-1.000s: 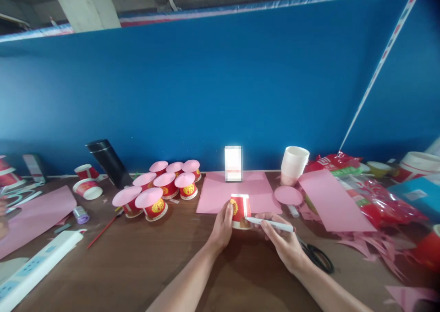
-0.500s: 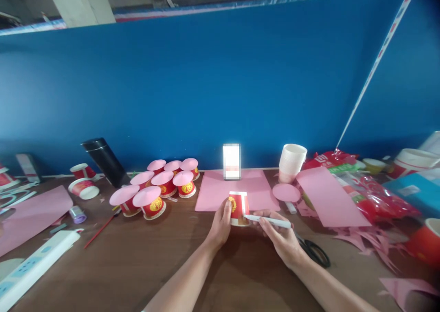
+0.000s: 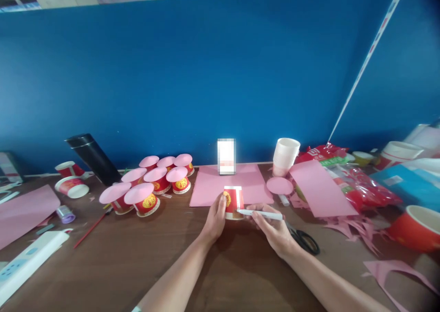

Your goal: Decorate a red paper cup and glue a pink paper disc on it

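Observation:
An upside-down red paper cup (image 3: 233,202) stands on the near edge of a pink paper sheet (image 3: 231,188). My left hand (image 3: 215,220) wraps round the cup's left side. My right hand (image 3: 273,229) pinches a white pen (image 3: 259,214), its tip touching the cup's lower right rim. Both hands are closed on what they hold.
Several upturned red cups topped with pink discs (image 3: 151,188) cluster to the left. Black scissors (image 3: 304,241), a stack of white cups (image 3: 285,156), a pink disc (image 3: 279,186), pink sheets and scraps lie right. A black flask (image 3: 91,158) and white power strip (image 3: 27,261) sit left.
The view has swung a little, so everything sits slightly left and higher in the picture. The hands keep the same hold on the cup and pen.

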Motion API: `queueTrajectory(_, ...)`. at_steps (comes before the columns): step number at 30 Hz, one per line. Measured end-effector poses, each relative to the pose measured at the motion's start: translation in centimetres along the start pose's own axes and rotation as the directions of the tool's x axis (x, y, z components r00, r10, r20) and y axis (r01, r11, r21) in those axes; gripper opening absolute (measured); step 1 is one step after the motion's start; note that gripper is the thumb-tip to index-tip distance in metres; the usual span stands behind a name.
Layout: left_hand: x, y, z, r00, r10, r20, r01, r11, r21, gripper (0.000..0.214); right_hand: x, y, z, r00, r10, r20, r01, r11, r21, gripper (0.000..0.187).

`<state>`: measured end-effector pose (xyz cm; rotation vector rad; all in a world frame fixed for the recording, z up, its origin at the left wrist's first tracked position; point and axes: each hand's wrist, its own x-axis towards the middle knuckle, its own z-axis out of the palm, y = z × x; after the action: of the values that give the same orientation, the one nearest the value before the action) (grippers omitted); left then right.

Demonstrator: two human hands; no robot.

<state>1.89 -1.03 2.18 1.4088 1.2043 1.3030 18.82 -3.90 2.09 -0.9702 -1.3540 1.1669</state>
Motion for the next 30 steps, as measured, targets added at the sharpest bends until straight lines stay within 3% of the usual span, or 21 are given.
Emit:
queueTrajectory(6, -0.01, 0.08, 0.03, 1.0, 0.009, 0.002, -0.01, 1.0, 0.013, 0.04, 0.14, 0.26, 0.02, 0.998, -0.004, -0.058, 0.007, 0.998, 0.055, 0.025)
queueTrajectory(30, 0.0, 0.18, 0.13, 0.999, 0.032, 0.019, -0.032, 0.999, 0.027, 0.039, 0.16, 0.52, -0.01, 1.0, -0.001, -0.027, 0.002, 0.999, 0.043, 0.022)
